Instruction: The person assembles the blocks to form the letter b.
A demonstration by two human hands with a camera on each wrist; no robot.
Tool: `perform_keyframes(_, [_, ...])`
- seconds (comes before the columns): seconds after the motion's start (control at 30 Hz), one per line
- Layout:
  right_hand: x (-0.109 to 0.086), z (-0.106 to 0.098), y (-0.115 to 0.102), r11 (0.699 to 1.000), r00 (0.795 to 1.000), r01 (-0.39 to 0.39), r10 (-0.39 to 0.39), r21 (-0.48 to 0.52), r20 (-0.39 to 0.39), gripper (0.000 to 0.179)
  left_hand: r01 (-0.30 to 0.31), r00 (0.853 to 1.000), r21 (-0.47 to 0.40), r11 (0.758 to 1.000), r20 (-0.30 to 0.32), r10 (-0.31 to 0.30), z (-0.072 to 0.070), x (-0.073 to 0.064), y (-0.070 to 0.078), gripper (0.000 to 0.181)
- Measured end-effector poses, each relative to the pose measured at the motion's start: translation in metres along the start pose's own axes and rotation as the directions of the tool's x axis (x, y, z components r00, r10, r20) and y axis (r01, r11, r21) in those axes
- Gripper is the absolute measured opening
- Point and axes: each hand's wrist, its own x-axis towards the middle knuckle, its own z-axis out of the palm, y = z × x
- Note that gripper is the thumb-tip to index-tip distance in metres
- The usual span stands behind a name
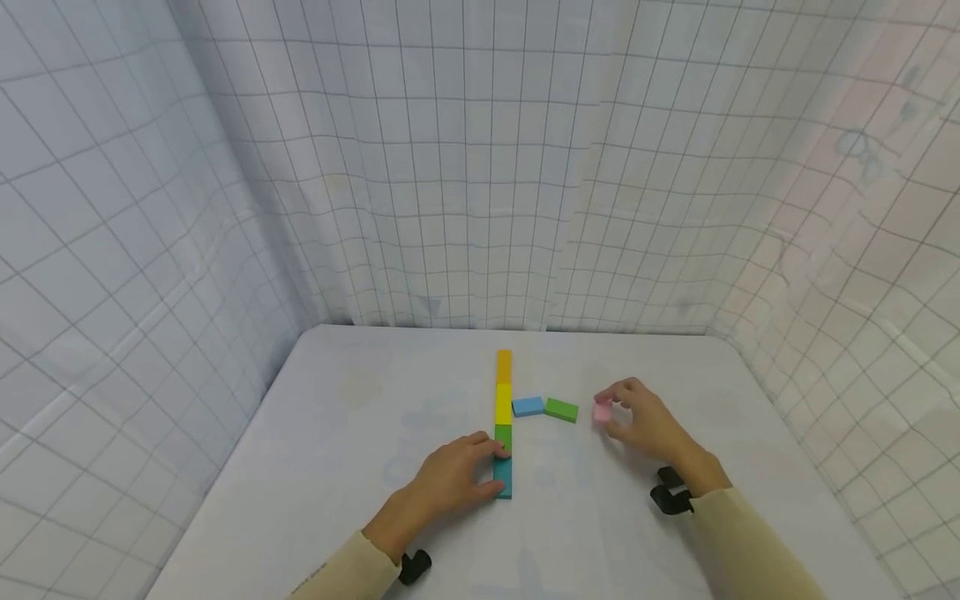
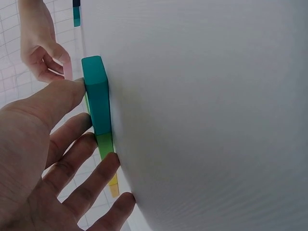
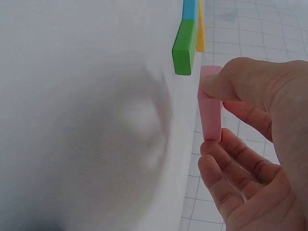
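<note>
On the white table, a straight column of blocks runs away from me: teal (image 1: 503,479), green (image 1: 503,435), yellow (image 1: 503,404) and orange (image 1: 504,365). My left hand (image 1: 450,477) rests along its near left side, thumb and fingertips touching the teal and green blocks with the fingers loosely spread. From the yellow block's right side a light blue block (image 1: 528,407) and a second green block (image 1: 562,409) extend in a slightly bent row. Right of them my right hand (image 1: 647,423) holds a pink block (image 3: 210,118) between thumb and fingers, above the table in the right wrist view.
White cloth walls (image 1: 480,167) with a grid pattern enclose the table (image 1: 360,433) at the back and both sides. A black wrist device (image 1: 670,492) sits below the right wrist, another (image 1: 415,567) by the left.
</note>
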Motion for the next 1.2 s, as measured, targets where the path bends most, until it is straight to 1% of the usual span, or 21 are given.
perform_keyframes(0.27, [-0.007, 0.009, 0.001, 1.0, 1.0, -0.005, 0.005, 0.021, 0.024, 0.039, -0.005, 1.0, 0.004, 1.0, -0.001, 0.005, 0.0, -0.002, 0.003, 0.042])
perform_keyframes(0.47, [-0.009, 0.013, -0.002, 1.0, 0.999, -0.019, 0.018, 0.016, 0.051, 0.039, -0.007, 1.0, 0.014, 1.0, -0.013, 0.008, 0.0, -0.002, 0.003, 0.043])
perform_keyframes(0.73, [-0.016, 0.019, -0.005, 1.0, 0.998, 0.004, -0.006, 0.025, 0.067, 0.039, -0.01, 1.0, 0.009, 1.0, -0.01, 0.01, 0.0, -0.001, 0.003, 0.043])
perform_keyframes(0.97, [-0.018, 0.021, -0.008, 1.0, 0.997, 0.005, -0.008, 0.03, 0.083, 0.037, -0.013, 1.0, 0.017, 1.0, -0.014, 0.013, 0.001, -0.001, 0.001, 0.043])
perform_keyframes(1.2, [-0.017, 0.024, -0.007, 0.999, 0.993, 0.012, -0.017, 0.046, 0.117, 0.037, -0.022, 1.0, 0.03, 0.999, -0.022, 0.023, 0.003, 0.0, -0.002, 0.043])
